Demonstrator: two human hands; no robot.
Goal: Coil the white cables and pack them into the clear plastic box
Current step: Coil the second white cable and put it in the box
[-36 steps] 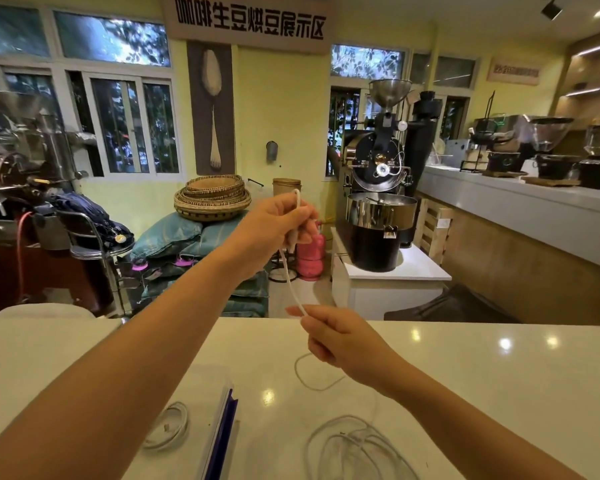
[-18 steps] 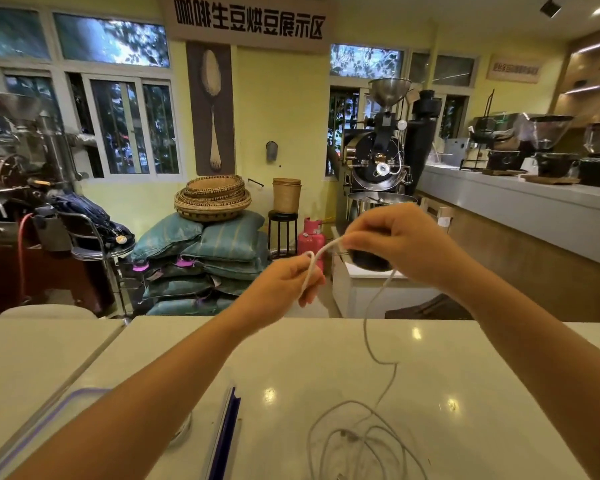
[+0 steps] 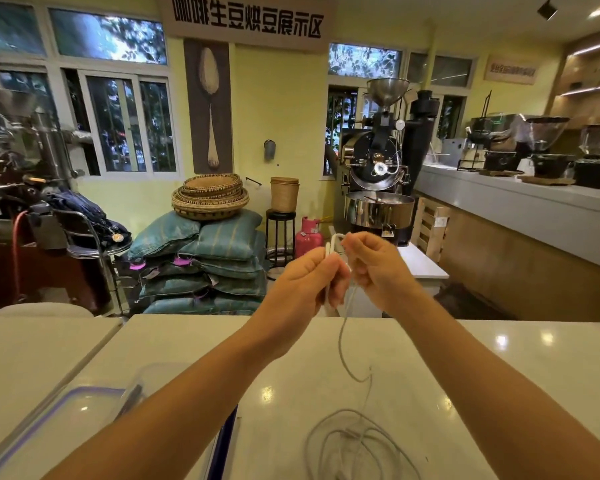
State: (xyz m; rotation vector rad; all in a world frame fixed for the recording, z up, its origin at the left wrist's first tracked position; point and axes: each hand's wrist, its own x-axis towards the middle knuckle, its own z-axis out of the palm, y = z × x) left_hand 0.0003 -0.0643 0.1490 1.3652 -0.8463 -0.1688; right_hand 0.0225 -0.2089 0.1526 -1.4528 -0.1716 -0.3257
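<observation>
Both my hands are raised above the white counter, close together. My left hand pinches a folded loop of a thin white cable. My right hand grips the same cable just beside it. From the hands the cable hangs down to a loose tangle of white cable on the counter near the front edge. The clear plastic box with a blue-trimmed rim sits at the lower left, partly hidden by my left forearm.
A dark blue strip, part of the box or its lid, stands beside the box. Beyond the counter are stacked sacks, a red gas cylinder, a coffee roaster and a long grey bar at right.
My right hand came back down and left to meet my left hand, folding the cable into a small loop. My left hand rose slightly. The box has slid into view at lower left.
</observation>
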